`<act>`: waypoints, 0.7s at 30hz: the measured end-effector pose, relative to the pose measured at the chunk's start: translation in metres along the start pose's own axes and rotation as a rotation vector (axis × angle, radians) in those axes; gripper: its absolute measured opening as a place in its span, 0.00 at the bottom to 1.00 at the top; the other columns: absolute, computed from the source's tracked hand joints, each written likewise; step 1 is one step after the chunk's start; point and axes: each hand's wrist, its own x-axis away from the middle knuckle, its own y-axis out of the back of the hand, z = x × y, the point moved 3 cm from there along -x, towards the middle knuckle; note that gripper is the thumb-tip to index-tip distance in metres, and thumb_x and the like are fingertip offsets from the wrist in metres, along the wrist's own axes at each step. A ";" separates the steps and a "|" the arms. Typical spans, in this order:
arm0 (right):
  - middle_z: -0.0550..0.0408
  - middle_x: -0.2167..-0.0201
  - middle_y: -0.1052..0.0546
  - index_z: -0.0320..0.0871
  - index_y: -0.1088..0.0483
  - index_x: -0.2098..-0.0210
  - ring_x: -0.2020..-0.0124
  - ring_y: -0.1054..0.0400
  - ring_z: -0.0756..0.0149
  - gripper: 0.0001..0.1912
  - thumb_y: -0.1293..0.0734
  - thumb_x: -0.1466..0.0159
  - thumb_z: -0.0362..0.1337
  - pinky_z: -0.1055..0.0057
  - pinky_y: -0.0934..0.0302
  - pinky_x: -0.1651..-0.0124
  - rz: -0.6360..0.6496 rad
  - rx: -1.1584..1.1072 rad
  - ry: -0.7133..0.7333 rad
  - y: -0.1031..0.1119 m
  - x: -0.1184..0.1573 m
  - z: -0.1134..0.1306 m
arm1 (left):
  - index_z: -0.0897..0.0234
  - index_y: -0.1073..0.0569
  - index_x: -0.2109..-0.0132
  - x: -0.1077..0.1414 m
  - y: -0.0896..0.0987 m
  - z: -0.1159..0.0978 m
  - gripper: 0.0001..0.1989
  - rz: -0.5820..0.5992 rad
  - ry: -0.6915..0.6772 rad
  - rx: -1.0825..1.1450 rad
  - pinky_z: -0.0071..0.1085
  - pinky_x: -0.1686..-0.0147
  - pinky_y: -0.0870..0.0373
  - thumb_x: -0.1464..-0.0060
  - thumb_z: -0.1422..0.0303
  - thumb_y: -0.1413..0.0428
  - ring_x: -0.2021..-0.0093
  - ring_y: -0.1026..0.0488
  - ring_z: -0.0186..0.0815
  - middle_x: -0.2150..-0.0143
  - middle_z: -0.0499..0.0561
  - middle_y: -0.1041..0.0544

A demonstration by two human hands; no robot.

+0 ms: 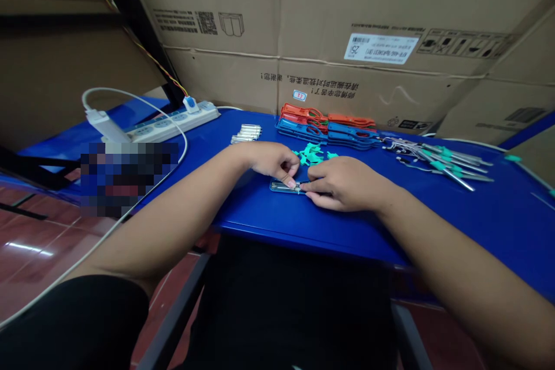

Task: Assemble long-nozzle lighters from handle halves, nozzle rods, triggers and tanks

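Observation:
A small blue plastic case (pixel 282 187) with metal parts inside lies on the blue table near its front edge. My left hand (pixel 276 163) bends over it from the left, thumb and fingertips pressed down at its middle. From the right, my right hand (pixel 340 184) touches the same spot, fingers closed around the case's right end and covering it. Whatever small part lies between the fingertips is too small to make out. Just behind the hands is a pile of green plastic pieces (pixel 311 154).
Silvery cylinders (pixel 247 132) lie behind my left hand. Orange cases (pixel 303 111) and blue cases (pixel 351 136) are stacked at the back. Metal rods (pixel 455 176) with green parts and wires lie right. A power strip (pixel 173 122) and white cable are left; a large cardboard box (pixel 312 29) stands behind.

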 end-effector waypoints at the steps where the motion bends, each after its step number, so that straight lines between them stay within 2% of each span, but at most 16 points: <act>1: 0.52 0.69 0.25 0.46 0.20 0.56 0.73 0.37 0.68 0.15 0.39 0.33 0.39 0.68 0.52 0.71 0.009 -0.011 -0.003 0.000 0.000 0.000 | 0.64 0.26 0.66 0.000 0.000 0.000 0.18 0.001 0.001 0.004 0.28 0.71 0.44 0.50 0.53 0.37 0.73 0.35 0.31 0.74 0.44 0.29; 4: 0.51 0.66 0.23 0.45 0.22 0.53 0.69 0.33 0.66 0.16 0.39 0.33 0.39 0.68 0.47 0.68 0.003 -0.089 -0.011 0.004 0.004 -0.003 | 0.64 0.26 0.65 0.001 0.000 0.001 0.17 0.008 -0.015 0.008 0.27 0.71 0.44 0.49 0.53 0.38 0.73 0.34 0.30 0.73 0.45 0.28; 7: 0.50 0.61 0.22 0.43 0.24 0.50 0.63 0.30 0.64 0.16 0.39 0.31 0.39 0.69 0.41 0.62 -0.083 -0.190 -0.051 0.011 0.011 -0.011 | 0.64 0.25 0.63 0.005 0.002 0.003 0.15 0.015 -0.014 0.002 0.26 0.70 0.42 0.45 0.56 0.41 0.72 0.33 0.30 0.71 0.45 0.26; 9: 0.49 0.61 0.22 0.43 0.24 0.52 0.62 0.29 0.64 0.15 0.39 0.31 0.39 0.69 0.39 0.59 -0.124 -0.232 -0.100 0.015 0.014 -0.016 | 0.64 0.25 0.61 0.007 0.004 0.004 0.15 0.027 0.022 0.001 0.26 0.69 0.40 0.45 0.56 0.41 0.70 0.31 0.31 0.70 0.46 0.25; 12: 0.50 0.63 0.22 0.44 0.24 0.56 0.63 0.29 0.64 0.13 0.39 0.31 0.40 0.69 0.39 0.60 -0.076 -0.268 -0.132 0.016 0.015 -0.016 | 0.65 0.25 0.61 0.009 0.006 0.006 0.16 0.054 0.078 0.000 0.27 0.69 0.39 0.48 0.57 0.38 0.70 0.30 0.32 0.69 0.47 0.25; 15: 0.51 0.63 0.22 0.43 0.24 0.58 0.63 0.29 0.65 0.11 0.38 0.32 0.37 0.69 0.39 0.60 0.003 -0.328 -0.125 0.015 0.016 -0.014 | 0.65 0.26 0.61 0.009 0.006 0.007 0.16 0.053 0.076 0.000 0.26 0.70 0.39 0.49 0.57 0.37 0.71 0.31 0.31 0.70 0.46 0.26; 18: 0.51 0.62 0.22 0.44 0.24 0.59 0.63 0.29 0.66 0.10 0.38 0.33 0.35 0.69 0.39 0.59 -0.003 -0.394 -0.137 0.016 0.022 -0.016 | 0.64 0.27 0.61 0.009 0.006 0.008 0.15 0.038 0.040 -0.001 0.24 0.71 0.40 0.49 0.58 0.37 0.72 0.31 0.29 0.71 0.44 0.27; 21: 0.52 0.62 0.23 0.45 0.24 0.59 0.63 0.30 0.67 0.09 0.36 0.33 0.38 0.70 0.40 0.59 -0.017 -0.445 -0.145 0.016 0.028 -0.017 | 0.64 0.27 0.61 0.009 0.005 0.009 0.14 0.042 0.015 0.023 0.24 0.71 0.40 0.48 0.58 0.37 0.72 0.31 0.29 0.71 0.44 0.27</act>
